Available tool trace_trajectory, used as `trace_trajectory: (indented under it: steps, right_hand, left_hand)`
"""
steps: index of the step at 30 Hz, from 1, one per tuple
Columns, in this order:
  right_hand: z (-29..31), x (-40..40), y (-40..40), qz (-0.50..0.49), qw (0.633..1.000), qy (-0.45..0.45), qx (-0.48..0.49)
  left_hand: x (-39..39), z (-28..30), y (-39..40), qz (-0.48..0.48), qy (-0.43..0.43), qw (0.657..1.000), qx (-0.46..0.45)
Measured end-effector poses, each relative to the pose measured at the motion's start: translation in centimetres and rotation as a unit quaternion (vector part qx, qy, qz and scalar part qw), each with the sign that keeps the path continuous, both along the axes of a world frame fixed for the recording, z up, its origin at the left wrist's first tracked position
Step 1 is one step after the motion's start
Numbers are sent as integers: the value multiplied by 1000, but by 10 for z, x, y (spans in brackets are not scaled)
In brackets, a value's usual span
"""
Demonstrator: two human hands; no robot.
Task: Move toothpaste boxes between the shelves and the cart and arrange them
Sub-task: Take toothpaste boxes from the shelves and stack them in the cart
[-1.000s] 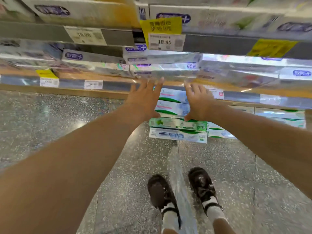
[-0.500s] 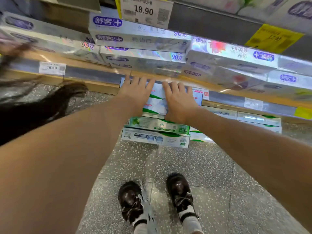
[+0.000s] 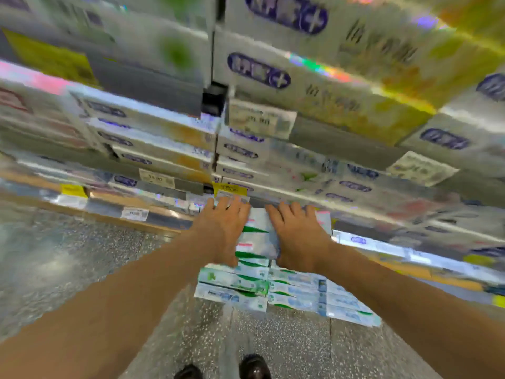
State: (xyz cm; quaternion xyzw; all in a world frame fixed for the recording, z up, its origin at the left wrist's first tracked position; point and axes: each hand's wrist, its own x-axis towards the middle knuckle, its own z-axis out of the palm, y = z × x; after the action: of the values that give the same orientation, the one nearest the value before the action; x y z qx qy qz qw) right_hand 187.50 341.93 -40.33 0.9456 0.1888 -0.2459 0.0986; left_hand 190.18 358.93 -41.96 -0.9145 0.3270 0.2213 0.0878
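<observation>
A stack of white-and-green toothpaste boxes (image 3: 258, 242) sits on the lowest shelf, straight ahead. My left hand (image 3: 222, 232) lies against the stack's left side and my right hand (image 3: 299, 239) lies on its right side, fingers extended toward the shelf. More green-and-white boxes (image 3: 232, 285) lie stacked below my hands, with blue-tinted ones (image 3: 317, 296) beside them on the right. The view is blurred. No cart is visible.
Shelves above hold silver holographic toothpaste boxes (image 3: 273, 77) with blue logos. Price tags, white (image 3: 157, 177) and yellow (image 3: 229, 190), line the shelf rails. Speckled grey floor (image 3: 68, 255) spreads to the left, and my black shoes (image 3: 254, 369) show at the bottom.
My head has tilted up and nearer, so higher shelves fill the view. Both hands stay on the white-and-green stack, now slightly farther apart at its sides.
</observation>
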Motion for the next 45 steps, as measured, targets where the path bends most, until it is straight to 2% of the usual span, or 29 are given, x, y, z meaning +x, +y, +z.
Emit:
trace_trajectory:
  steps: [3, 5, 7, 10, 14, 17, 21, 26, 30, 34, 36, 38, 41, 43, 45]
  right_hand:
    - [98, 3, 27, 22, 999, -30, 30]
    - [163, 2, 43, 62, 990, -122, 37]
    - [227, -4, 59, 77, 977, -174, 95]
    - [330, -8, 86, 162, 939, -261, 152]
    - [459, -20, 114, 247, 892, -346, 155]
    - [541, -39, 127, 298, 848, -404, 169]
    - [621, -70, 134, 346, 784, -475, 201]
    - [670, -103, 131, 413, 708, -502, 276]
    - [681, -128, 119, 497, 653, -458, 342]
    - [671, -155, 112, 571, 566, -420, 421]
    - [669, -171, 114, 590, 526, -397, 467]
    - [665, -191, 120, 594, 503, -354, 519]
    - [651, -232, 136, 573, 502, -205, 614]
    - [643, -270, 142, 524, 535, -39, 662]
    - [636, -315, 145, 434, 576, 162, 674]
  left_hand:
    - [-8, 104, 34, 11, -34, 999, -11]
    - [-19, 185, 58, 38, -58, 997, -21]
    - [-32, 266, 84, 60, -102, 991, -55]
    - [-56, 372, 122, 57, -228, 967, -93]
    - [-97, 504, 142, 107, -261, 958, -55]
    - [-131, 577, 159, 135, -325, 935, -31]
    - [-189, 647, 167, 152, -457, 875, -46]
    - [-273, 691, 139, 218, -560, 796, 69]
    - [-337, 694, 89, 311, -572, 747, 135]
    - [-394, 683, 41, 418, -559, 697, 163]
    - [-426, 676, 19, 478, -552, 660, 175]
    - [-460, 670, -1, 535, -542, 622, 183]
    - [-515, 668, -32, 609, -531, 549, 214]
    - [-552, 667, -56, 651, -521, 496, 242]
    - [-589, 664, -82, 693, -504, 441, 268]
